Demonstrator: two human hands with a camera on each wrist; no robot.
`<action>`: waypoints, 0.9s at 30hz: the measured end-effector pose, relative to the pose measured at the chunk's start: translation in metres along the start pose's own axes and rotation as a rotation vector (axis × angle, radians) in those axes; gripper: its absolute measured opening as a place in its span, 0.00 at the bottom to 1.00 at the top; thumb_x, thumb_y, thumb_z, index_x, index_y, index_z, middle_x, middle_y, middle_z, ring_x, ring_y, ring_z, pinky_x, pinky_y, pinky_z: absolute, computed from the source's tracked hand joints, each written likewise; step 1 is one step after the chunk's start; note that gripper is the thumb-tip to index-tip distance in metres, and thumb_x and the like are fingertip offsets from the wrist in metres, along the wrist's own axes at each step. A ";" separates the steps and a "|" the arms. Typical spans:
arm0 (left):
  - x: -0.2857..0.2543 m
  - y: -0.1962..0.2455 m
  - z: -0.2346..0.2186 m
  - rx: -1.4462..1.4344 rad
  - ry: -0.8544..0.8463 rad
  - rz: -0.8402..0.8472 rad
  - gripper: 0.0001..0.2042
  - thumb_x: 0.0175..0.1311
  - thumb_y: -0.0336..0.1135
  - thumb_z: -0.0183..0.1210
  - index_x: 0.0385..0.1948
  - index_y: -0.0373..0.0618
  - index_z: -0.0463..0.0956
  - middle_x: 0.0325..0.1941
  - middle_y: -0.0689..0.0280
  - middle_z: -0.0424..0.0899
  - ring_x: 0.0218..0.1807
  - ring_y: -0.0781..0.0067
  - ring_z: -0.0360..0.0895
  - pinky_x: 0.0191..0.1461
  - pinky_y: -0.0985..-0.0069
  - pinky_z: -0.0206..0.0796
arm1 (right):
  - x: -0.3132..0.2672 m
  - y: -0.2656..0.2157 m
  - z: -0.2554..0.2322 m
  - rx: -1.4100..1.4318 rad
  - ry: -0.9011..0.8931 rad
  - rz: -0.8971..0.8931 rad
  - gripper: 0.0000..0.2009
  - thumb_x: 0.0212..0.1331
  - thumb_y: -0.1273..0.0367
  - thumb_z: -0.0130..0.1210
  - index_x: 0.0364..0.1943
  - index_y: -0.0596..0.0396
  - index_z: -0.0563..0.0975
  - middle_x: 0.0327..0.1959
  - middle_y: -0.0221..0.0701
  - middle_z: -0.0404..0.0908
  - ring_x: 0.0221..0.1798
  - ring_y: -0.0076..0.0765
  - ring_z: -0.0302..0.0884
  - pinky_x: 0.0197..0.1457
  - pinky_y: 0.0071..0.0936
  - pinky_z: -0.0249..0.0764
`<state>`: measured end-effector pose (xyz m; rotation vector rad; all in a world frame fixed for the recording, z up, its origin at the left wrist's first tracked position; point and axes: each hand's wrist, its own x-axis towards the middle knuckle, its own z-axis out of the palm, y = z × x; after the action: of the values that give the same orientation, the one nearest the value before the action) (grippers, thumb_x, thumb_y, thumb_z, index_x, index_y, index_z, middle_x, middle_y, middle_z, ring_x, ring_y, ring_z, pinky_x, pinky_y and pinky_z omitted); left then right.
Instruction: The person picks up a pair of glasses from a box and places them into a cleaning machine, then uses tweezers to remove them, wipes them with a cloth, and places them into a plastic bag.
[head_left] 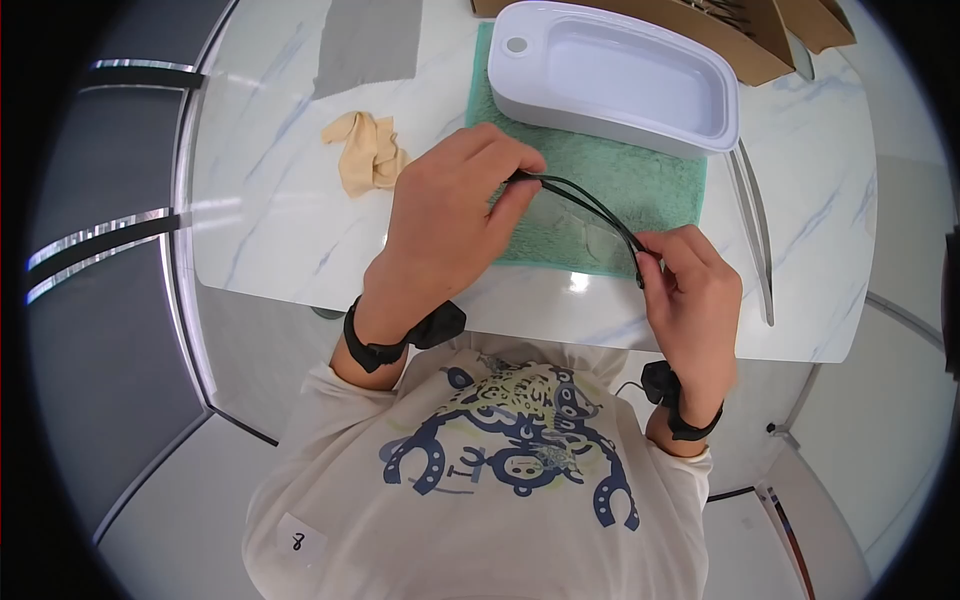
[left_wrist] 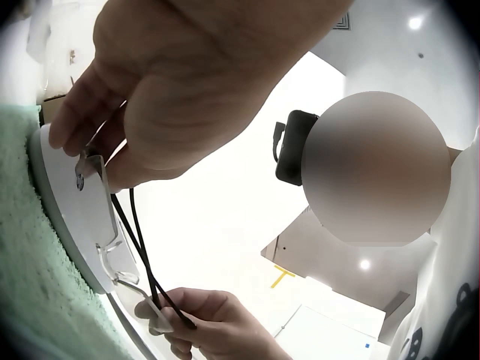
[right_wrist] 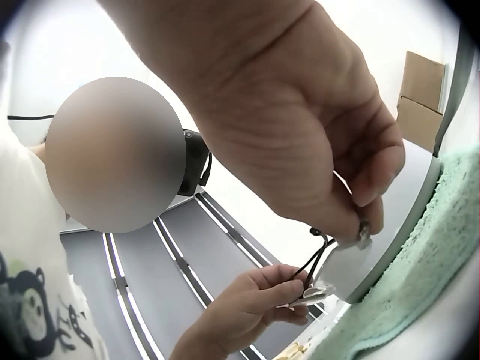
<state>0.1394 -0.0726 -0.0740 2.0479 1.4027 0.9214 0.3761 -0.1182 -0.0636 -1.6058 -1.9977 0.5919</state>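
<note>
A pair of glasses with clear lenses and thin black temples [head_left: 592,205] is held between both hands above the green towel [head_left: 660,190]. The left hand [head_left: 450,205] pinches one end of it between thumb and fingers; the right hand [head_left: 697,300] pinches the other end. In the left wrist view, the temples [left_wrist: 137,244] cross between the left hand [left_wrist: 172,97] and the right hand [left_wrist: 217,322]. The right wrist view has the right hand [right_wrist: 300,135] at one lens corner and the left hand [right_wrist: 244,307] at the far end. Fingers hide parts of both ends.
A pale lavender tub [head_left: 610,118] stands on the towel beyond the hands. Left of it lie a grey cloth [head_left: 368,45] and a crumpled beige cloth [head_left: 368,155]. Long metal tweezers [head_left: 757,225] lie at the right. A cardboard box [head_left: 752,55] is behind the tub.
</note>
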 end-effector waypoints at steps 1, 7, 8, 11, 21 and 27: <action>0.001 -0.002 -0.001 0.053 0.008 0.039 0.08 0.55 0.18 0.63 0.36 0.38 0.82 0.33 0.62 0.82 0.34 0.70 0.81 0.39 0.78 0.73 | 0.001 -0.002 0.001 0.035 -0.008 0.016 0.06 0.56 0.78 0.63 0.37 0.57 0.84 0.32 0.34 0.82 0.23 0.34 0.77 0.25 0.26 0.70; 0.003 0.000 -0.020 -0.099 0.067 -0.072 0.08 0.55 0.17 0.63 0.35 0.38 0.81 0.34 0.62 0.84 0.33 0.70 0.81 0.39 0.78 0.73 | 0.014 -0.021 -0.012 0.172 0.046 0.067 0.07 0.53 0.79 0.65 0.36 0.58 0.84 0.29 0.31 0.80 0.21 0.26 0.71 0.26 0.22 0.67; 0.004 -0.001 -0.023 -0.095 0.077 -0.079 0.08 0.55 0.17 0.63 0.35 0.38 0.81 0.34 0.62 0.84 0.33 0.70 0.81 0.39 0.78 0.73 | 0.017 -0.021 -0.011 0.174 0.038 0.058 0.07 0.53 0.79 0.65 0.36 0.58 0.84 0.29 0.31 0.80 0.21 0.26 0.71 0.26 0.22 0.67; 0.004 -0.006 -0.023 -0.094 0.081 -0.057 0.08 0.54 0.16 0.63 0.34 0.38 0.81 0.34 0.63 0.84 0.34 0.71 0.82 0.39 0.78 0.73 | 0.021 -0.015 -0.008 0.247 0.073 0.078 0.08 0.52 0.80 0.65 0.37 0.58 0.84 0.29 0.31 0.80 0.21 0.22 0.69 0.26 0.20 0.65; 0.009 -0.008 -0.028 -0.271 0.097 -0.102 0.12 0.51 0.11 0.61 0.36 0.36 0.82 0.37 0.63 0.84 0.38 0.74 0.81 0.40 0.79 0.73 | 0.028 -0.006 -0.010 0.484 0.190 0.138 0.06 0.50 0.80 0.66 0.32 0.60 0.82 0.28 0.29 0.79 0.23 0.20 0.68 0.29 0.18 0.62; 0.002 0.005 -0.034 -0.413 0.124 -0.200 0.11 0.54 0.10 0.57 0.35 0.34 0.80 0.38 0.61 0.84 0.40 0.74 0.80 0.41 0.78 0.72 | 0.020 -0.005 -0.016 0.530 0.194 0.078 0.08 0.48 0.79 0.68 0.32 0.54 0.85 0.17 0.22 0.73 0.20 0.20 0.66 0.25 0.21 0.61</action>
<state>0.1172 -0.0717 -0.0477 1.5415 1.3193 1.1547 0.3789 -0.0996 -0.0463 -1.3539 -1.4814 0.8723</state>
